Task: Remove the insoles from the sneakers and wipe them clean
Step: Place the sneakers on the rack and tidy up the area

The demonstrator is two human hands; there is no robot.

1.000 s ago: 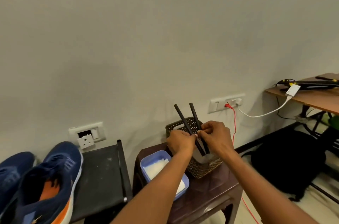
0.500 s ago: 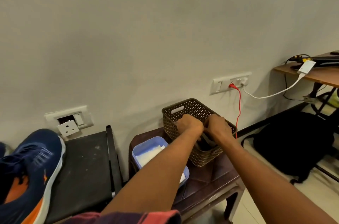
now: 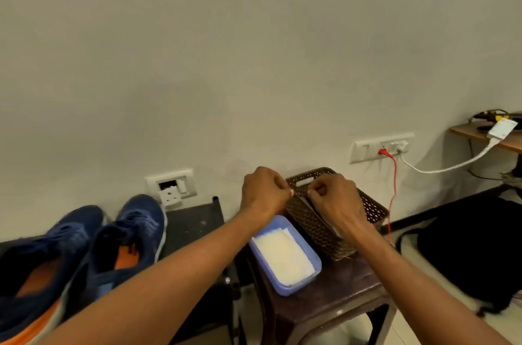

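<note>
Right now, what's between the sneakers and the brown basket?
Head view: a black stand, then a blue tub holding white sheets.

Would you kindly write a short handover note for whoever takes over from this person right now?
Left hand and right hand: both over the brown basket, fingers curled; what they pinch is unclear.
Sneakers: blue pair on the black stand, left of the stool.
Insoles: probably the dark strips lying in the basket.
Blue tub with white wipes: on the stool, beside the basket.
Done: the insoles seem to be out.
Left: the wiping, as far as I can see.
</note>
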